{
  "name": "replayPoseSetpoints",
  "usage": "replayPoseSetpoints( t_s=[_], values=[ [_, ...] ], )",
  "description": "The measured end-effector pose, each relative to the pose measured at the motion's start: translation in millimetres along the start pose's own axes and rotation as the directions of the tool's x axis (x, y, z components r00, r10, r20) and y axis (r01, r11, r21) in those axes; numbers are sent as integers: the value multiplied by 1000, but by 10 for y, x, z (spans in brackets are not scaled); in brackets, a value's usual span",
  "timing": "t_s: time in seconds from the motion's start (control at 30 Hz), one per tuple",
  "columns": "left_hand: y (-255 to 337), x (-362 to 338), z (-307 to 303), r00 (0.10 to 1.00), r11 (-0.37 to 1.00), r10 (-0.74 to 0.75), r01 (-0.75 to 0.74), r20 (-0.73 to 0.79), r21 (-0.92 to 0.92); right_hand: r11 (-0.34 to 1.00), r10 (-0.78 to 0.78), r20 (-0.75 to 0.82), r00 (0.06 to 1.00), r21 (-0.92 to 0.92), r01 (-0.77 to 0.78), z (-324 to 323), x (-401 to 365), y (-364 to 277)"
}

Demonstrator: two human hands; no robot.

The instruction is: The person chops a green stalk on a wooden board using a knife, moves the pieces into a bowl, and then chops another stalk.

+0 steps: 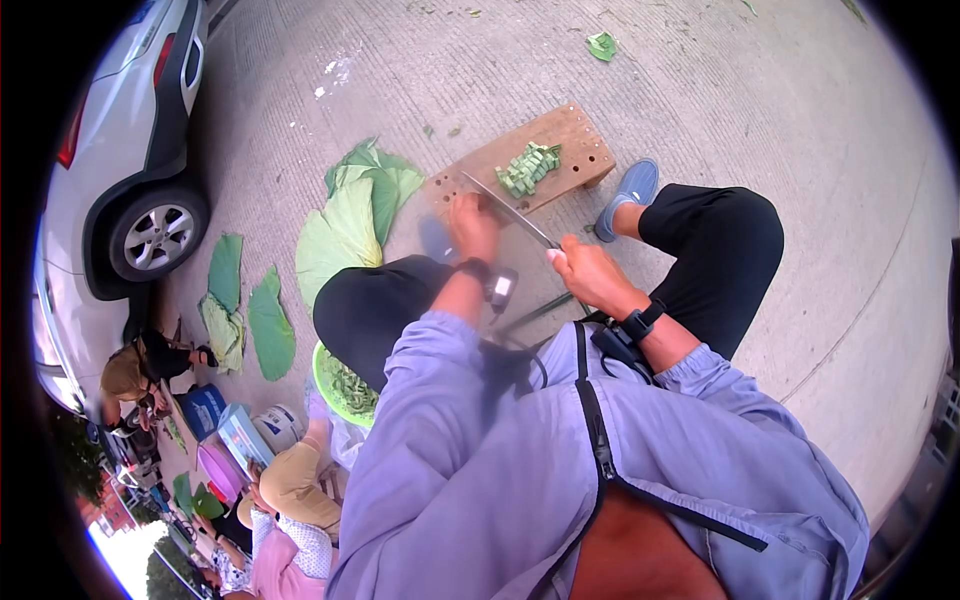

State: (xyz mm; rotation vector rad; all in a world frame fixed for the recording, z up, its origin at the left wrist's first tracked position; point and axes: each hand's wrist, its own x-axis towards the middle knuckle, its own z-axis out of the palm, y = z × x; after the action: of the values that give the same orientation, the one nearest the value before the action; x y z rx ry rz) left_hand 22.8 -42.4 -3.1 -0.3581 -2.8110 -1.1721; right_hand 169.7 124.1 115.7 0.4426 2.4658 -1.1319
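Observation:
My right hand (598,276) is closed round the handle of a knife (508,208), its long blade pointing up and left over the near edge of a wooden bench (558,125). Close to the blade, at the bench's left end, my left hand (474,228) is curled and slightly blurred. Whatever its fingers hold is hidden. Chopped green stalk pieces (528,170) lie in a small heap on the bench, beyond the blade. Beside my knee, a bright green basin (322,375) holds shredded greens (350,388).
Large green leaves (345,225) lie on the concrete left of the bench, with more loose leaves (270,325) farther left. A parked white car (95,190) stands at the left. Seated people (300,485), a white bucket (280,428) and tubs (243,435) are at lower left.

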Motion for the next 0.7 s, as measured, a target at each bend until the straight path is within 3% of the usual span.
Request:
replayPoseSetpoints(
  t_s=[0.7],
  values=[
    [55,-41,-37,1000,999,9,-8,-18,41,998,-61,-102,993,15,63,231,219,61]
  ],
)
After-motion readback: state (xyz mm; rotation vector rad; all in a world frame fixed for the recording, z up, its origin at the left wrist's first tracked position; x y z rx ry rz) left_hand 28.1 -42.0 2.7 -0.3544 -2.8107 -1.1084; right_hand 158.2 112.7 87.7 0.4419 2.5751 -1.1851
